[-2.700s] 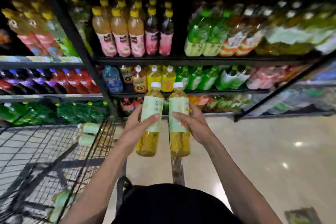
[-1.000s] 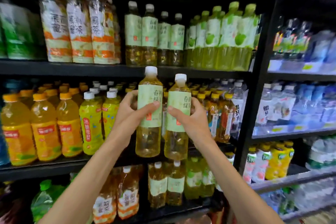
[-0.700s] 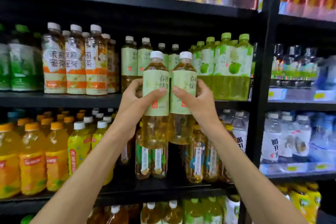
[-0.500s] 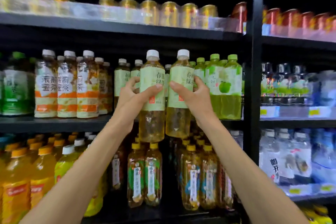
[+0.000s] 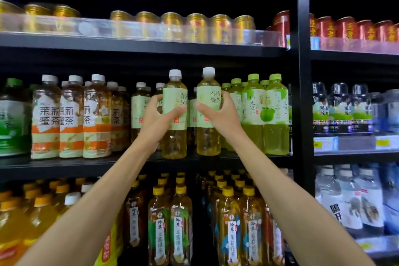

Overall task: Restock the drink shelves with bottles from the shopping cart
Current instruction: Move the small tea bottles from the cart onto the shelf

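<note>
- Both arms are rising from cart level to the middle shelf (image 5: 64, 165)
- The left hand (image 5: 158, 119) is gripping the left green tea bottle (image 5: 174, 136), the right hand (image 5: 220, 116) the right green tea bottle (image 5: 208, 140), bases at the shelf's front edge
- Placement is pending; cart out of view

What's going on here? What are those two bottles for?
A person is filling a drink shelf. The left hand grips the left bottle and the right hand grips the right bottle, both upright at the front edge of the middle shelf, just before the matching bottles. Whether they rest on it is unclear.
</note>
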